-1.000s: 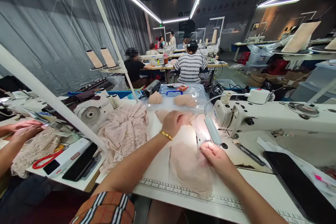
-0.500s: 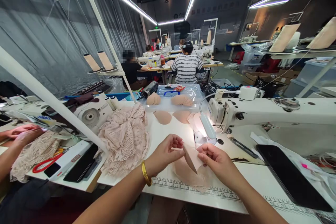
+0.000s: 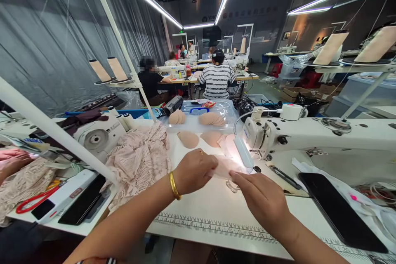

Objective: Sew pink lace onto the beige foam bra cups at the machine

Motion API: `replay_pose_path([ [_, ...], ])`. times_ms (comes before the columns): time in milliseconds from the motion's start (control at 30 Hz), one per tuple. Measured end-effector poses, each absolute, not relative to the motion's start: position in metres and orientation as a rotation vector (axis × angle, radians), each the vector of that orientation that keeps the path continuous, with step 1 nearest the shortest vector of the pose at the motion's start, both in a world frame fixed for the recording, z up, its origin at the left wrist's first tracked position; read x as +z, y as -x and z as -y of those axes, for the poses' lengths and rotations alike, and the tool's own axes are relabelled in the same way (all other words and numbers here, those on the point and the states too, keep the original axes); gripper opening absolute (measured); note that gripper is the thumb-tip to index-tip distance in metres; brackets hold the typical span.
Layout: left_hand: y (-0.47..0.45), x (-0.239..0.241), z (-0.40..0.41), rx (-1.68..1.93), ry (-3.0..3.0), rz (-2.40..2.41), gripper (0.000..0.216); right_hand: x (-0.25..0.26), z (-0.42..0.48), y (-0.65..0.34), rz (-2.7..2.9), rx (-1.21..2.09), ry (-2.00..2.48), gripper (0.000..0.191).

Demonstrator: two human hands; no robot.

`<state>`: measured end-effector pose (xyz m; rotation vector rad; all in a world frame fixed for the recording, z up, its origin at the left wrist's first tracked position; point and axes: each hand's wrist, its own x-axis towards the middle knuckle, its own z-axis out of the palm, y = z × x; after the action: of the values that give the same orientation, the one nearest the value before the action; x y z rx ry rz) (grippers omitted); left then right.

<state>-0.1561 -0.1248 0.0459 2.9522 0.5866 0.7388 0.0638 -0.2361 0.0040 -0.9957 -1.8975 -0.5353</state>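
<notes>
A pale beige bra cup piece [image 3: 223,166] is stretched between my hands, just in front of the lit needle area of the sewing machine [image 3: 258,136]. My left hand [image 3: 195,172], with a gold bangle at the wrist, is closed on its left edge. The fingers of my right hand [image 3: 264,200] pinch its right edge. A small scalloped lace edge [image 3: 232,187] hangs or lies just below the piece; I cannot tell which. Beyond my hands, two teardrop-shaped beige cups [image 3: 188,139] lie on the white table [image 3: 198,204].
Stacked beige cups [image 3: 212,119] sit on a clear plastic box [image 3: 229,109]. Crumpled lace fabric [image 3: 139,161] lies left, behind a slanting white pole [image 3: 62,132]. A black phone [image 3: 340,210] and a dark slim tool [image 3: 286,176] lie right. A co-worker's hand [image 3: 14,159] shows far left.
My hands have turned knuckles-up and drawn the piece out flatter, closer to the machine. The sheer fabric lying beneath them has left the table front. The view has shifted slightly.
</notes>
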Motion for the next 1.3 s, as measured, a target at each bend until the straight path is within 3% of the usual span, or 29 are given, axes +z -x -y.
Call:
replay_pose_path([
  [167, 0.142, 0.032, 0.13, 0.322, -3.22, -0.266, 0.021, -0.024, 0.211, -0.089, 2.227, -0.426, 1.043, 0.036],
  [267, 0.114, 0.014, 0.125, 0.161, -3.203, -0.141, 0.008, -0.041, 0.202, -0.112, 2.402, -0.198, 1.076, 0.037],
  [367, 0.092, -0.006, 0.114, 0.09, -3.249, -0.223, 0.008, -0.049, 0.203, -0.128, 2.4, -0.146, 1.142, 0.035],
  [633, 0.088, -0.042, 0.112, 0.545, -3.268, -0.291, 0.017, -0.046, 0.212, -0.14, 2.325, -0.094, 1.331, 0.035],
  [1300, 0.073, -0.045, 0.115, 0.653, -3.226, -0.398, 0.022, -0.044, 0.208, -0.141, 2.295, -0.069, 1.388, 0.03],
])
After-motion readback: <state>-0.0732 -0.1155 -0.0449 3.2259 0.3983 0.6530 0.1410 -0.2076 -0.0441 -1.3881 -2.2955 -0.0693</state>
